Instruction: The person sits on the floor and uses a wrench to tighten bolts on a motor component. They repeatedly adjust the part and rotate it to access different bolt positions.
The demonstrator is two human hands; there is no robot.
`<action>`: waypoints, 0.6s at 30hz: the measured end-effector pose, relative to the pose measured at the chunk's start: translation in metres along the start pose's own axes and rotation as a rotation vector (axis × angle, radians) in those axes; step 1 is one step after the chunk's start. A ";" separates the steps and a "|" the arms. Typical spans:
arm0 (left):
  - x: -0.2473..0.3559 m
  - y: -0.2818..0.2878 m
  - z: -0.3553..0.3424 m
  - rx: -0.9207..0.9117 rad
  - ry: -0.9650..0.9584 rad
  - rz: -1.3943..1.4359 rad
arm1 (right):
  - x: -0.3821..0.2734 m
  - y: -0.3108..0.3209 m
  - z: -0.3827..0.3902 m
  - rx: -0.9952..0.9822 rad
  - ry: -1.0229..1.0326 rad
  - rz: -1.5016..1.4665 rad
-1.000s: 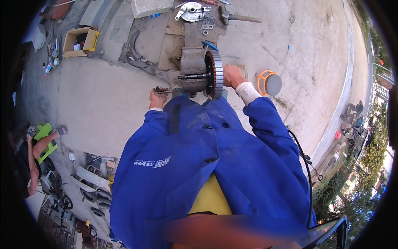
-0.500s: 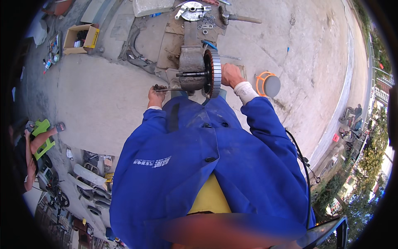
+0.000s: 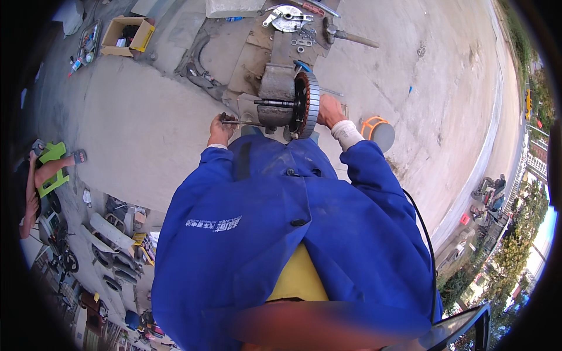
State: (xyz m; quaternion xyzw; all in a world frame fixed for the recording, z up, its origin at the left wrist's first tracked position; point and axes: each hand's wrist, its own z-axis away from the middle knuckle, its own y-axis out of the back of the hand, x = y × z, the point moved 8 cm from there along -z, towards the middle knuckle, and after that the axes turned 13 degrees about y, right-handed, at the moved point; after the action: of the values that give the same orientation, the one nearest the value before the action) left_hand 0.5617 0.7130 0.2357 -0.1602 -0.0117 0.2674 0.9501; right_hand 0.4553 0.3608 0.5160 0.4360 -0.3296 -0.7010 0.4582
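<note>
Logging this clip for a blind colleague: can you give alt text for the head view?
A person in a blue jacket steadies a round motor stator with the right hand while the left hand grips a tool at its axle. Metal parts and a cardboard box lie on the concrete ground.

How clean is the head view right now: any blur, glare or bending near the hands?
Head view: bright daylight, no glare; the left hand, right hand and motor stator are sharp. A blurred reddish band smears the lower edge. Fisheye bends the road kerb and blacks out the corners.
</note>
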 end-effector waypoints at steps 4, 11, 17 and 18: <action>-0.001 0.003 -0.003 0.031 -0.005 0.003 | 0.007 -0.010 -0.004 -0.042 0.022 0.043; -0.001 0.013 -0.006 0.076 -0.023 0.056 | -0.004 0.004 0.003 -0.025 -0.002 0.034; -0.001 0.006 -0.006 0.094 -0.017 0.013 | 0.000 0.004 0.003 0.018 -0.011 0.040; -0.002 0.007 -0.006 0.095 -0.015 0.011 | 0.000 0.003 0.002 0.018 -0.008 0.029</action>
State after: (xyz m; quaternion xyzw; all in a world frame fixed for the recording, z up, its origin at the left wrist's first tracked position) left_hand 0.5575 0.7158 0.2281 -0.1131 -0.0053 0.2742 0.9550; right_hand 0.4545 0.3592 0.5196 0.4324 -0.3440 -0.6929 0.4633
